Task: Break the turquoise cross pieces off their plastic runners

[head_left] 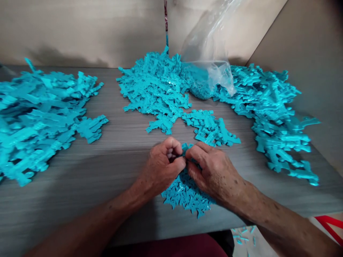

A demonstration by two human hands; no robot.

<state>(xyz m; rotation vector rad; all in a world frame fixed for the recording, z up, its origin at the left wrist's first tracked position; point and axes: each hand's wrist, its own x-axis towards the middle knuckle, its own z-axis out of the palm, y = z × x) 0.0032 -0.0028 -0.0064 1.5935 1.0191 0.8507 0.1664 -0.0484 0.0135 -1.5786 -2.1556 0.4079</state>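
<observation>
Grey tabletop [112, 139]: turquoise heaps [152, 82] surround hands [166, 166], perhaps pinching one piece [187, 147].

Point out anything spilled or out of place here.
Small turquoise bits lie scattered below the near edge of the table, at lower right, apart from the heaps on top. They look spilled, though they may be discarded scraps.

1. Left hand [164, 164] bare, its forearm [118, 210] uncovered down to the lower edge of the view
2. Right hand [214, 169] bare, its forearm [270, 210] uncovered as far as it shows
3. Dark maroon cloth garment [184, 247] over the lap, plain, its upper outline curved
4. Black cloth [223, 241] beside the maroon, mostly cut off
</observation>
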